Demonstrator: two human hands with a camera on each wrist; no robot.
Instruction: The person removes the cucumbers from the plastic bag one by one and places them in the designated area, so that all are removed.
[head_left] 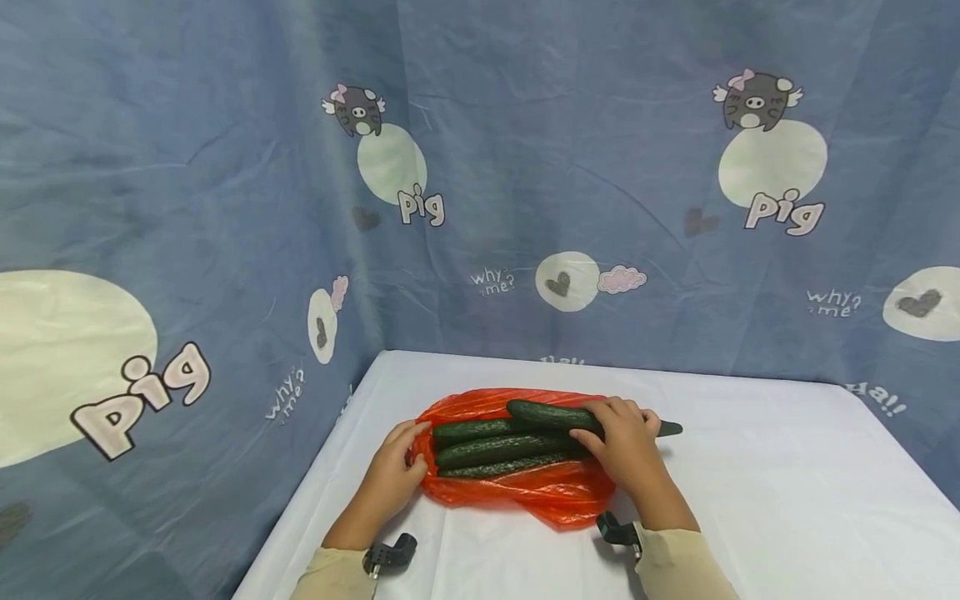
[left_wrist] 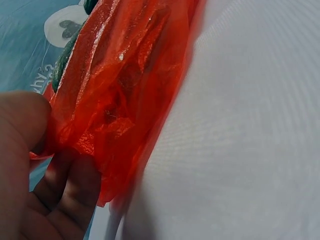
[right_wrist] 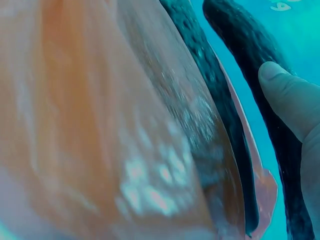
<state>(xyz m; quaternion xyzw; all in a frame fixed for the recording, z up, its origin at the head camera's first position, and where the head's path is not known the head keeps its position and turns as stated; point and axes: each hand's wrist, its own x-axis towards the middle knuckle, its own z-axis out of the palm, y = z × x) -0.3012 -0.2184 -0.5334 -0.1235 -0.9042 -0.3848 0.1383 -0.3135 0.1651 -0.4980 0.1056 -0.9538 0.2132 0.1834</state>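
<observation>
A red plastic bag (head_left: 558, 500) lies spread on the table with several dark green cucumbers (head_left: 498, 452) side by side in its opening. My left hand (head_left: 392, 471) pinches the bag's left edge between thumb and fingers; the left wrist view shows the thin film (left_wrist: 115, 115) caught there. With my right hand (head_left: 630, 442) I grip another cucumber (head_left: 547, 413) above the others, its narrow tip poking out past my fingers on the right. In the right wrist view my thumb (right_wrist: 285, 90) presses along this cucumber (right_wrist: 245, 45), which is apart from those in the bag.
A white cloth (head_left: 787, 500) covers the table, which runs on to the right of the bag. Blue printed curtains (head_left: 637, 167) hang behind it and at the left. Small black devices (head_left: 390, 554) are strapped at both wrists.
</observation>
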